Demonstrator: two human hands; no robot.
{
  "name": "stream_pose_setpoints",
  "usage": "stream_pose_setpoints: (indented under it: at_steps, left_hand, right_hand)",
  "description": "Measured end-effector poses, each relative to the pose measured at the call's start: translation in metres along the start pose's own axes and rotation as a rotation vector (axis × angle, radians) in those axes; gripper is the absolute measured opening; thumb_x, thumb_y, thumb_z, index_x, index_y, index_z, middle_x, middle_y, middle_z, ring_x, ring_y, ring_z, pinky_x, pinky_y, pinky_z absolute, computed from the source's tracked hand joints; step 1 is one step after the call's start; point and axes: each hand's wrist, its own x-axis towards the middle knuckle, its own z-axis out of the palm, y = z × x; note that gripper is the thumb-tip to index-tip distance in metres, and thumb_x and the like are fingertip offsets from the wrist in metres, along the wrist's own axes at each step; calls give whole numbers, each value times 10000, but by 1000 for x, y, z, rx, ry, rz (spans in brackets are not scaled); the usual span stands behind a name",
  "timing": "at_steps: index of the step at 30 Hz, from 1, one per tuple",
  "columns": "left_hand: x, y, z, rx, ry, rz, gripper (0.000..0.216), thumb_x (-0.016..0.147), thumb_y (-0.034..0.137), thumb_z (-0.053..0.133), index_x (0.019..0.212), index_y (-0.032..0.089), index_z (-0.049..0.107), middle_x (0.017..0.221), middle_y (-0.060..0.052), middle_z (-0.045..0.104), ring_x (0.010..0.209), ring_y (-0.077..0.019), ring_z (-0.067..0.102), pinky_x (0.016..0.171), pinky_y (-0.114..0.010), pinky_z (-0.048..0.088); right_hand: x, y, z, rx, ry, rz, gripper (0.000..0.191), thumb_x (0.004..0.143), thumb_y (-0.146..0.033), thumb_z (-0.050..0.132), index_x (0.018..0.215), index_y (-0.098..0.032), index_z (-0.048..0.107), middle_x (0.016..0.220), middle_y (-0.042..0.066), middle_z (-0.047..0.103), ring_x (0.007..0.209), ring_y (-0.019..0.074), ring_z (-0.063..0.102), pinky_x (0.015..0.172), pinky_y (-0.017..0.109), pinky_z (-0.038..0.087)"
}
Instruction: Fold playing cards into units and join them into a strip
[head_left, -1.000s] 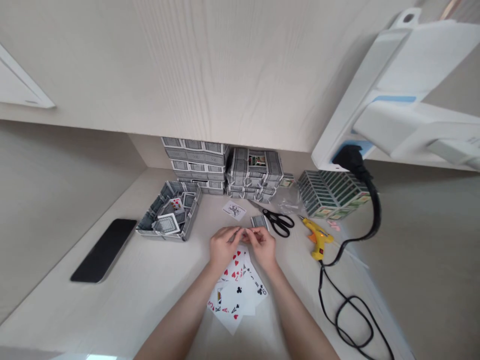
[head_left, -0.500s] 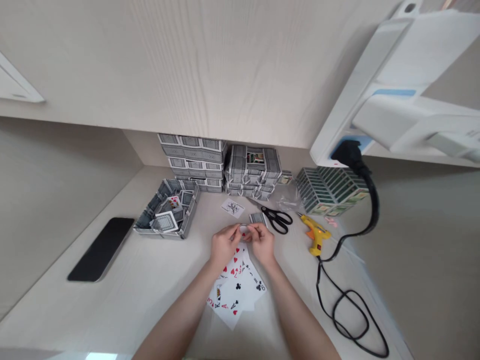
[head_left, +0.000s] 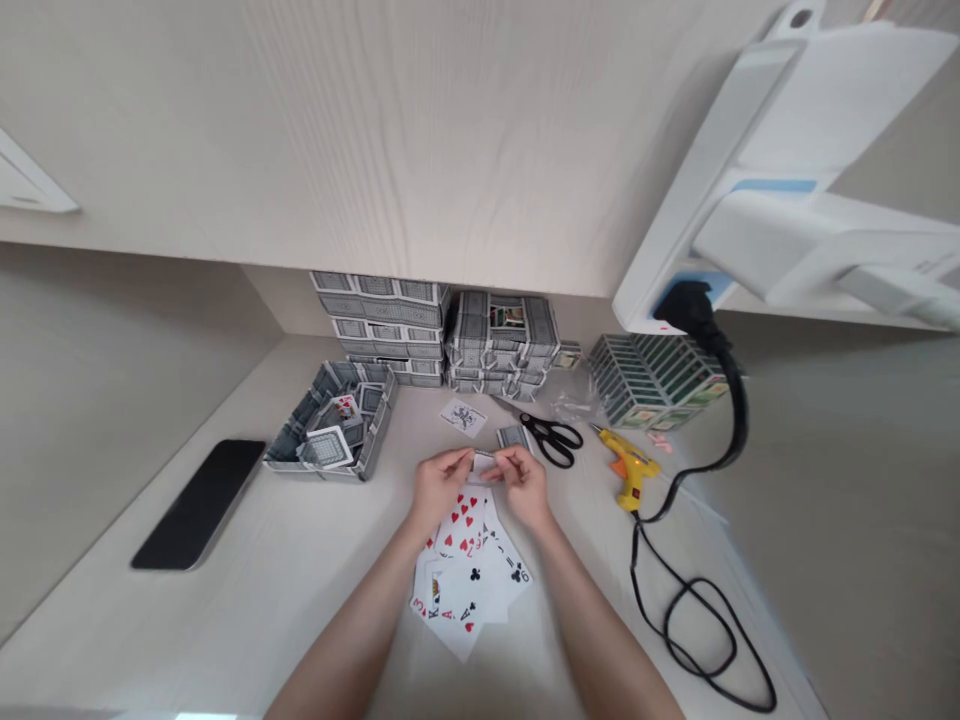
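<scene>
Between my two hands is a playing card [head_left: 481, 466], its far edge showing a narrow patterned strip, perhaps folded over. My left hand [head_left: 441, 487] pinches its left end and my right hand [head_left: 521, 482] pinches the right end. Just below them, loose playing cards [head_left: 461, 525] lie face up in an overlapping spread, with hearts and clubs showing. Past my right fingertips sits a small grey-backed card piece [head_left: 514, 437]. Black-handled scissors [head_left: 553, 438] rest to its right, and a joker card [head_left: 463, 417] lies farther back.
A box made of cards [head_left: 367, 455] holds loose cards at left, near a black phone [head_left: 199, 505]. Card-built boxes [head_left: 390, 310] are stacked at the back, with packed card decks [head_left: 652, 375] to the right. A yellow glue gun [head_left: 630, 467] trails a black cable [head_left: 694, 585].
Red marks on the held card no longer show; a plain white face is now visible. My left hand has shifted slightly left, uncovering more of the hearts card below.
</scene>
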Motion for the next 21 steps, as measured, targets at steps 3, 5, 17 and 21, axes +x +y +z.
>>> stream_pose_setpoints:
  at_steps: [3, 5, 17, 21]
  left_hand:
    - [-1, 4, -1, 55, -17, 88, 208, 760, 319, 550, 849, 195, 691, 838, -46, 695, 729, -157, 629, 681, -273, 504]
    - [-2, 7, -2, 159, -31, 147, 189, 769, 318, 541, 812, 201, 683, 796, -47, 684, 714, -152, 615, 675, -272, 493]
    - [-8, 14, 5, 194, -14, 171, 188, 805, 330, 491, 735, 189, 594, 708, -22, 597, 671, -133, 540, 626, -231, 418]
    - [-7, 10, 7, 66, 50, 37, 245, 792, 379, 498, 669, 175, 552, 610, 17, 546, 581, -108, 495, 572, -208, 398]
  right_hand:
    - [1, 1, 1, -7, 50, -17, 274, 755, -465, 550, 779, -194, 522, 584, 14, 616, 546, 182, 627, 550, 303, 505]
    - [2, 2, 2, -42, 68, -18, 271, 732, -454, 582, 769, -191, 531, 574, 15, 616, 529, 178, 619, 523, 290, 495]
    - [1, 1, 2, -58, 112, 6, 211, 727, -364, 577, 625, -200, 491, 408, -72, 463, 367, 100, 438, 415, 225, 368]
    - [3, 1, 4, 12, 122, 31, 213, 677, -375, 630, 681, -192, 521, 441, -71, 472, 359, 85, 395, 379, 212, 333]
